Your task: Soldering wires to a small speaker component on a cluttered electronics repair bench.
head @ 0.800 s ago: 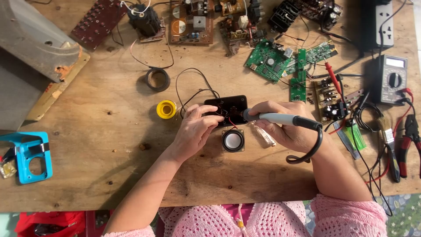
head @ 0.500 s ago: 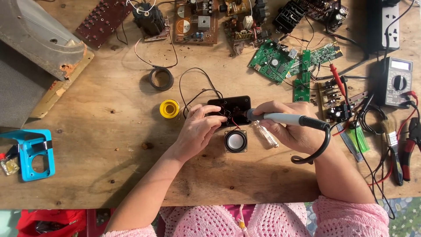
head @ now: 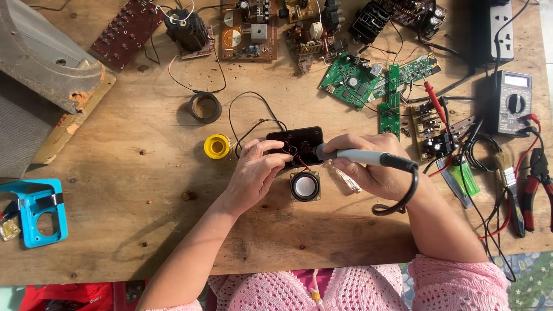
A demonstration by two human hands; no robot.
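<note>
1. I see my left hand point(head: 256, 173) pinching down on the near left edge of the small black board point(head: 295, 145) mid-worktop point(head: 144, 230); my right hand point(head: 368, 173) is closed around the soldering iron point(head: 363, 156), tip on that board's right side
2. The round speaker point(head: 305, 186) lies just below the board, between both hands
3. The exact joint under the tip is too small to make out; my fingers hide the board's left corner
4. Against 0.5 s ago, both hands sit the same; only the view shifted slightly
</note>
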